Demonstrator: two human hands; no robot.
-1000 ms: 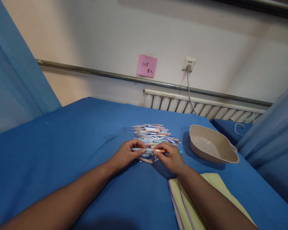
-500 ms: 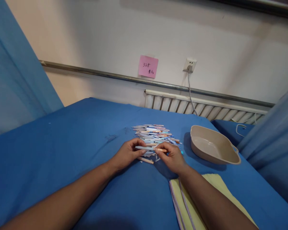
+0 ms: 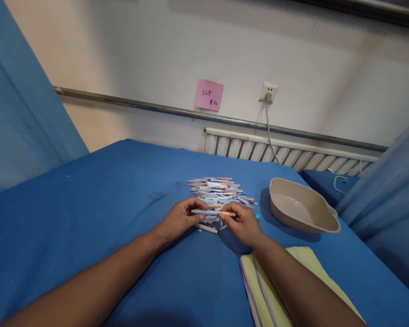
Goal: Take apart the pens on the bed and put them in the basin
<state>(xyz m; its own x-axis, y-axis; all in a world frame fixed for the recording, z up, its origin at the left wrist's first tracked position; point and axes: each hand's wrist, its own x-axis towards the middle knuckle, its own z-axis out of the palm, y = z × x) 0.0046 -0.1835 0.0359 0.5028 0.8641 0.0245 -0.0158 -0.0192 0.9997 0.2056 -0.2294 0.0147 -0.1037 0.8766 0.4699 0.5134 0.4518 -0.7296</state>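
My left hand [image 3: 181, 219] pinches the pale blue part of a pen [image 3: 209, 212] between thumb and fingers. At the pen's other end, my right hand [image 3: 241, 223] is closed on its orange part. The pen lies level between the two hands, above a spread of many pens [image 3: 218, 188] in white, blue, orange and pink on the blue sheet. Just below the hands a single beige pen [image 3: 207, 228] lies beside small white bits. The fingers partly hide the pens beneath them.
A beige plastic basin [image 3: 301, 206] stands to the right of the pens. Under my right forearm lies a folded yellow cloth [image 3: 264, 290] with purple edging. Behind the blue-covered surface [image 3: 88, 218] are a radiator [image 3: 238, 147], a metal rail and a plugged socket [image 3: 268, 92]. Blue curtains hang at both sides.
The blue and orange parts of the pen now lie more nearly in one straight line. Both hands stay closed on it in almost the same place.
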